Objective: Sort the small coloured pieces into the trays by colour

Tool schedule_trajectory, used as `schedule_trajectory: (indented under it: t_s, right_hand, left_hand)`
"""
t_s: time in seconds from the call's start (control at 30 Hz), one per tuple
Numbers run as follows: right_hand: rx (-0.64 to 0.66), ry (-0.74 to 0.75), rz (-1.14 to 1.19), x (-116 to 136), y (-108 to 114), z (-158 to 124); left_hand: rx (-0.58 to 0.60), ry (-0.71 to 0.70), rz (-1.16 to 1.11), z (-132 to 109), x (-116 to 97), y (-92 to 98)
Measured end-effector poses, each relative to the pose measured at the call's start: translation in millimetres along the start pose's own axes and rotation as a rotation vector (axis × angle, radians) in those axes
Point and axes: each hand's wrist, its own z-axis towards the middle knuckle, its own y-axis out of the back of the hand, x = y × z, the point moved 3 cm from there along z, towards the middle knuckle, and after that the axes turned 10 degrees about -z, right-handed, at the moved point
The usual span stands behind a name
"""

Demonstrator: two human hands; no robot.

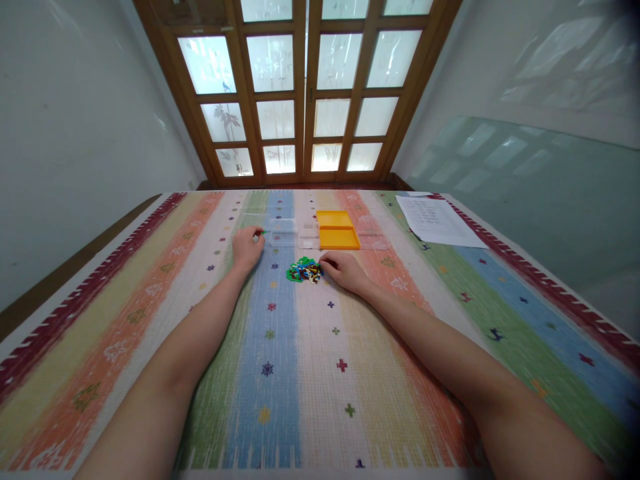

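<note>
A small heap of coloured plastic pieces (303, 271), mostly green with blue, yellow and black, lies on the striped cloth (310, 373). My right hand (343, 269) rests just right of the heap, fingers curled at its edge. My left hand (247, 245) is further left and back, fingers pinched on a small green piece, beside a clear plastic box (283, 235). An orange tray with two compartments (337, 230) sits behind the heap, with more clear boxes (373, 240) beside it.
A white printed sheet (439, 220) lies at the back right of the table. Wooden glazed doors (300, 93) stand beyond the far edge. White walls close in on both sides.
</note>
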Motion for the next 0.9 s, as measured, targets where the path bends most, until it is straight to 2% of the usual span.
schedule_trajectory:
  t_s: [0.1, 0.2, 0.33, 0.57, 0.9]
  right_hand:
    - [-0.005, -0.011, -0.005, 0, 0, 0]
    - [-0.01, -0.02, -0.022, -2, 0, -1]
    - [-0.016, -0.031, -0.044, -4, 0, -1]
    - [-0.053, -0.059, -0.039, -7, -3, -1]
    - [0.053, 0.062, -0.091, -1, -2, -1]
  left_hand:
    - [-0.023, 0.075, 0.087, 2, 18, 3.1]
    - [0.009, 0.083, 0.123, 1, 24, -0.4]
    - [0.058, 0.059, 0.105, -1, 25, -6.8]
    - [0.103, 0.129, 0.029, 1, 30, -10.1]
    - [0.086, 0.08, 0.012, -1, 26, -11.9]
